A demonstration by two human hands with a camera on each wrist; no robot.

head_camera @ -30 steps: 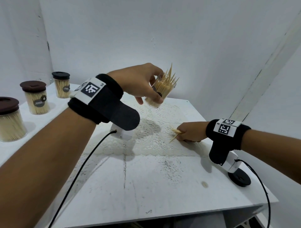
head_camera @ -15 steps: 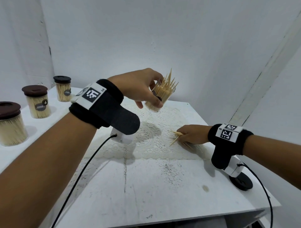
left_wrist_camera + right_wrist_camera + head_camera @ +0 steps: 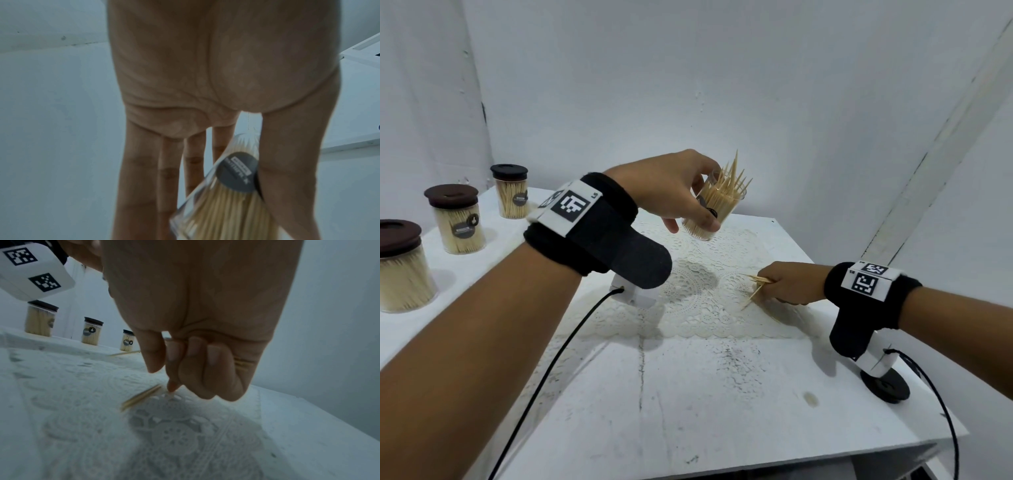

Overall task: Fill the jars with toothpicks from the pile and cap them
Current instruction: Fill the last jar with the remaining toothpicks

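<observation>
On the lace mat (image 3: 698, 305), the right hand (image 3: 786, 284) still clenches gathered toothpicks (image 3: 758, 280), while the left hand (image 3: 671, 186) has lifted the uncapped jar (image 3: 717, 212) slightly higher, ready for more.

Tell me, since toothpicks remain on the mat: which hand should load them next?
Right hand: it already pinches toothpicks on the lace mat. The left hand holds the open jar aloft.

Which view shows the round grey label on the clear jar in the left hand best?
Left wrist: the round grey label on the clear plastic jar faces it, though its print is blurred. Head view shows only a dark sliver beside the left hand. Right wrist view misses it.
</observation>
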